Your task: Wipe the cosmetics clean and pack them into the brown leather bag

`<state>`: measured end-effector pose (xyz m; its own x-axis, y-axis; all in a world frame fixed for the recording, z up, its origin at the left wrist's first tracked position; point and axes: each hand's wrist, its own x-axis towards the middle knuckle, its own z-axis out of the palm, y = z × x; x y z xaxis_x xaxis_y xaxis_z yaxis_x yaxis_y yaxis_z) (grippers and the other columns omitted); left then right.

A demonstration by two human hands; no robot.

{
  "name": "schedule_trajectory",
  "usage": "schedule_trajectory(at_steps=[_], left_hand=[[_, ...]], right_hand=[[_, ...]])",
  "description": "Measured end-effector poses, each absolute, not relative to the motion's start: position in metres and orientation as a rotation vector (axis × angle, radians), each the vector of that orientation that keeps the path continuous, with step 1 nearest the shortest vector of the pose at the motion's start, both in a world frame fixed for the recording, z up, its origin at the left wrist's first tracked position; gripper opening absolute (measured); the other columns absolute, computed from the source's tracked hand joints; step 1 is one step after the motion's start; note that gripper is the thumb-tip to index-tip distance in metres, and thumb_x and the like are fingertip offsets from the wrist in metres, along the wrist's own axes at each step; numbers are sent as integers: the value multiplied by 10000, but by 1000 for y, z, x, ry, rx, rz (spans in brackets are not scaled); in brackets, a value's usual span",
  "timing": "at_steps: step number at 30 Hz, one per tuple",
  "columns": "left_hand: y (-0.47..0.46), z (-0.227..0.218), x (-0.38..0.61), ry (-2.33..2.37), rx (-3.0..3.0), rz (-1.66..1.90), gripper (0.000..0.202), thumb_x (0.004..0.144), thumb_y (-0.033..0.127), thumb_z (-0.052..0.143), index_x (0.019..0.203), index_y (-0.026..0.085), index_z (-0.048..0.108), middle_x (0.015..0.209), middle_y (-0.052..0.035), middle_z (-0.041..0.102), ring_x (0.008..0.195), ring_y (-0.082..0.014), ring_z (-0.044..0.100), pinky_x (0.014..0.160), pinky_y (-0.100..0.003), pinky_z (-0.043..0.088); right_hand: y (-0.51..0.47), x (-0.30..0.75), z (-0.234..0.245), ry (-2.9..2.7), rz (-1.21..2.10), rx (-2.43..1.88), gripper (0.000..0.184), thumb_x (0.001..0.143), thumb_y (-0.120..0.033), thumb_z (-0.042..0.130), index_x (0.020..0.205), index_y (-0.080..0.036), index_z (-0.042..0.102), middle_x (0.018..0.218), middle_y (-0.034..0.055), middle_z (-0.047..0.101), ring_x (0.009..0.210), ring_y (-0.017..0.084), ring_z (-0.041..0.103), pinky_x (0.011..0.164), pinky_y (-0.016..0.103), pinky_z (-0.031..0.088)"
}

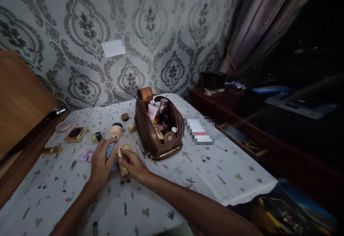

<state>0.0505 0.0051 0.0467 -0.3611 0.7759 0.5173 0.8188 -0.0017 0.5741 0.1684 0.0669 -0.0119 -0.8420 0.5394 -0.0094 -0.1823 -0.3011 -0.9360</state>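
Just L of the open brown bag [147, 132], over the cloth-covered counter [161, 207], L hand [103, 159] has its grip closed round a soft, crumpled blue bundle [110, 150]; R hand [133, 164] has its grip pinching a slim tan-gold item [123, 169] right beside it, type unclear (blur). Main risk, prob.: item looks smooth, so it could slip out if the fingertip pinch loosens or the bundle snags it. Also poss.: knuckles knock the squat peach jar w/ dark lid [116, 131] or pale yellow round thing [125, 147], both v. near. Bag's sides look leathery & supple, w/ metal zip [165, 154]; dark bottle [165, 122] inside is hard, glossy, upright. Farther L: flat sq. compact [76, 134], small round green jar [95, 138], soft white-purple tube [85, 155].
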Motion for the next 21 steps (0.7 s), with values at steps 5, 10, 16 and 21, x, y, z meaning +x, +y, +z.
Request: schedule_trajectory(at_steps=[5,10,16,21], left_hand=[[22,45,35,-2164,-1717,-1228,355,881,492,488,1014,202,643,1008,-81,650,959,-263,623,877,-373,482],[27,44,26,-2363,-1600,-1424,285,809,491,570,809,211,621,608,34,570,560,-158,532,570,-252,432],[25,52,25,-2653,-1147,-2045,399,743,578,611,729,180,621,495,55,470,411,-103,408,406,-217,322],[19,50,30,-2490,-1184,-2465,382,772,564,624,800,183,627,548,50,497,431,-99,453,409,-201,369]], right_hand=[[64,176,-9,-1721,2053,-303,456,806,-637,596,864,-207,457,684,-36,543,496,101,562,419,195,418],[66,180,-7,-1803,2055,-318,347,866,-524,593,868,-202,464,664,-41,573,467,93,561,432,186,405],[72,179,-4,-1661,2276,-216,564,717,-661,713,947,-209,467,620,-69,598,431,102,559,422,198,417],[76,177,0,-1300,2496,-248,496,746,-586,732,947,-162,572,582,-48,611,397,66,479,399,184,334]])
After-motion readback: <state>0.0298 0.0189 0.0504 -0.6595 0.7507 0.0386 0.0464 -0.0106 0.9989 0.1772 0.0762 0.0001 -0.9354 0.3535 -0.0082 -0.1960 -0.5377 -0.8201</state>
